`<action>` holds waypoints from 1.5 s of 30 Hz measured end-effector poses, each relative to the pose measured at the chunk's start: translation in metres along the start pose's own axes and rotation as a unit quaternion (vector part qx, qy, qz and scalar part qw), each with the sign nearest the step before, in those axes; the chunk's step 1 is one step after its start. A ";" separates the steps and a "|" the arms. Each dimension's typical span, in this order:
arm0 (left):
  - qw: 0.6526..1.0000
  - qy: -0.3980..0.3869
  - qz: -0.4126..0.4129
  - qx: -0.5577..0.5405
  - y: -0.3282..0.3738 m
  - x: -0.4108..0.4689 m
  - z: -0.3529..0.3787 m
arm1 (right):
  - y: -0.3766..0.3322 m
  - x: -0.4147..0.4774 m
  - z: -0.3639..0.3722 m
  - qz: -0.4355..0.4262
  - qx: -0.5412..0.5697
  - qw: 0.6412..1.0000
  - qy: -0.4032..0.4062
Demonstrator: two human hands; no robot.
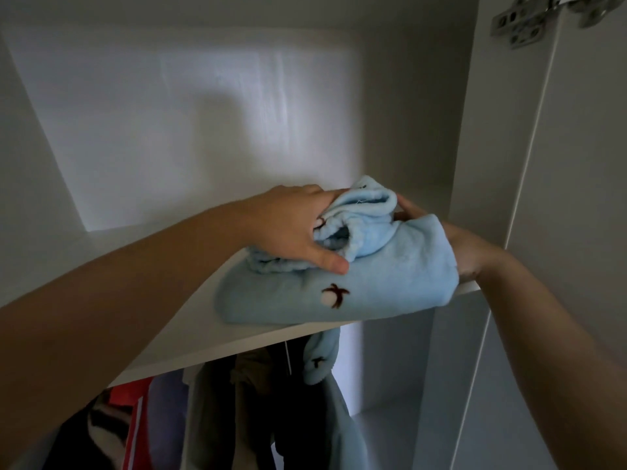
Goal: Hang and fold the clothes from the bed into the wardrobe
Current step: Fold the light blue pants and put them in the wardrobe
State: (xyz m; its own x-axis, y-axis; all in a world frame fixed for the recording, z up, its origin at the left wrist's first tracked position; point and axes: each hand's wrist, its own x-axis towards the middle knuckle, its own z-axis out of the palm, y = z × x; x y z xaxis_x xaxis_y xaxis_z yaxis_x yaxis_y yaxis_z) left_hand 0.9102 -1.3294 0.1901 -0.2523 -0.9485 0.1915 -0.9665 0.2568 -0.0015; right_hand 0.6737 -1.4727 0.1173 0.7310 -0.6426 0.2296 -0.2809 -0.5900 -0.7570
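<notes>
One blue garment (390,283), left hand (295,228) gripping its top, right hand (471,256) mostly hidden, grip unclear

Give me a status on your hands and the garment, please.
Left hand grips folded blue fleece garment on wardrobe shelf. Right hand at its right end, grip hidden. Matching sleeve dangles below.

Most of the right hand (470,251) hiding behind the light blue garment (390,276), its grip being unclear, left hand (291,225) fingertips lying hidden in the folds, dark hanging clothes (210,412) running off the bottom edge, metal hinge (529,18) being cut by the top edge.
</notes>
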 end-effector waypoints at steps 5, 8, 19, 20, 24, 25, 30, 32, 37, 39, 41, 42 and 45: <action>0.999 0.021 -0.001 -0.047 -0.005 0.002 0.010 | 0.002 0.001 0.002 -0.115 -0.026 0.993 0.021; 0.992 0.075 -0.024 -0.095 -0.011 0.007 0.012 | 0.017 0.002 0.007 -0.141 -0.085 0.982 0.090; 0.987 -0.032 -0.138 -0.072 0.001 0.012 0.005 | 0.004 -0.031 0.005 -0.178 -0.139 0.972 0.065; 0.992 -0.029 -0.121 -0.019 0.002 0.012 0.006 | 0.000 -0.035 0.003 -0.163 -0.154 0.973 0.058; 0.993 -0.023 -0.098 -0.060 0.010 0.016 0.008 | -0.018 -0.056 0.000 -0.135 -0.115 0.983 0.044; 0.990 -0.025 -0.108 -0.087 0.010 0.016 0.009 | -0.024 -0.062 0.001 -0.135 -0.103 0.984 0.047; 0.980 0.026 -0.123 -0.153 0.002 0.020 0.004 | -0.061 -0.087 0.009 -0.183 -0.136 0.965 0.127; 0.971 0.008 -0.115 -0.211 0.001 0.023 0.002 | -0.076 -0.093 0.017 -0.206 -0.161 0.959 0.113; 0.969 -0.017 -0.122 -0.214 0.004 0.024 -0.008 | -0.092 -0.086 0.062 -0.189 -0.343 0.919 0.040; 0.970 0.016 -0.124 -0.210 0.008 0.026 -0.012 | -0.091 -0.077 0.077 -0.187 -0.410 0.892 0.033; 0.977 0.048 -0.111 -0.175 0.014 0.029 -0.014 | -0.088 -0.071 0.084 -0.192 -0.445 0.873 0.045; 0.979 0.051 -0.121 -0.154 0.016 0.029 -0.013 | -0.086 -0.068 0.086 -0.191 -0.454 0.869 0.050; 0.977 0.033 -0.165 -0.131 0.020 0.025 -0.007 | -0.080 -0.063 0.090 -0.178 -0.475 0.861 0.046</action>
State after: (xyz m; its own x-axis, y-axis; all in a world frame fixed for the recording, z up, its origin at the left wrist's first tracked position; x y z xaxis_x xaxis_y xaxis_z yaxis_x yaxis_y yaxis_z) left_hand 0.8852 -1.3470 0.2021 0.0821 -0.9759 0.2021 -0.9473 -0.0135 0.3200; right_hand 0.7061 -1.3411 0.1083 0.8362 -0.3481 0.4238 -0.4621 -0.8633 0.2027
